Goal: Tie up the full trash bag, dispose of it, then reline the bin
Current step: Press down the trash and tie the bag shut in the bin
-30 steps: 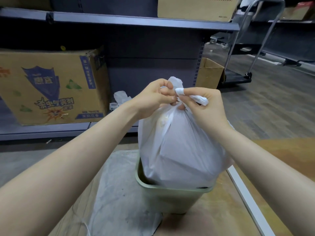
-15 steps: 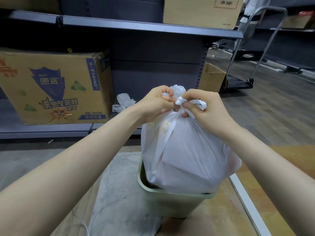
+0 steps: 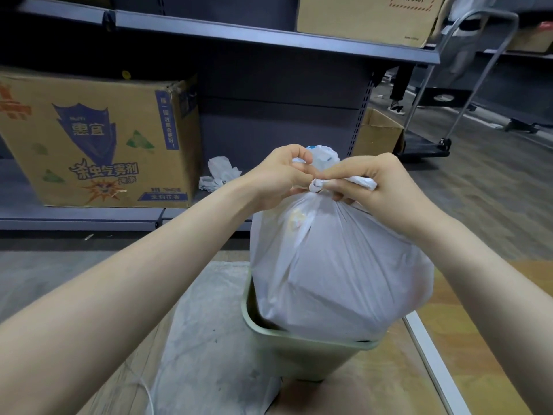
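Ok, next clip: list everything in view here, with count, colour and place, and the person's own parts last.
trash bag: one, white, full, sitting in the bin, neck knotted
knot: one, white, at the bag's neck between the hands
bin: one, pale green, on the floor at centre
printed carton: one, brown with blue print, on the low shelf at left
plain cartons: two, brown, one on the upper shelf, one beside the rack's end
crumpled plastic bag: one, white, on the low shelf beside the carton
platform cart: one, dark with metal handle, far right
left hand: grip pinching one bag tail
right hand: grip pinching the other tail
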